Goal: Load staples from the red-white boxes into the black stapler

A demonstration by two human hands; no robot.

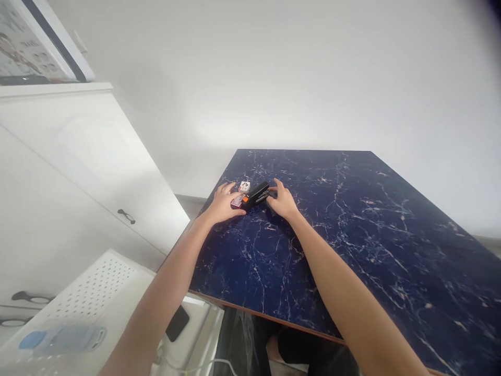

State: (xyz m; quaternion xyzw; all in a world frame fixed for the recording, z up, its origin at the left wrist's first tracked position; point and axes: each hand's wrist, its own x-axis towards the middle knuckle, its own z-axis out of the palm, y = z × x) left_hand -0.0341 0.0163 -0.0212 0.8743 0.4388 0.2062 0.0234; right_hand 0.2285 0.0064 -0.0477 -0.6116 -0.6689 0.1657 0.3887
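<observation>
A black, elongated stapler-like object (256,195) lies slantwise on the blue table, with narrow silvery strips along its right side. My left hand (224,204) rests at its near left end, fingers spread and thumb against that end. Close to those fingers are a small white box with dark and red print (245,186) and a red-and-white box (236,201), partly covered by the hand. An orange patch (245,198) shows beside the black body. On the other side, my right hand (282,201) pinches the object's right edge between thumb and fingers; the exact contact is hidden.
The dark blue marble-patterned table (352,224) reaches back to a white wall. To the left stand a white cabinet (90,172) and a lower perforated white surface (97,279) bearing a plastic bottle (72,338). A black phone-like slab (178,322) lies below the table's front edge.
</observation>
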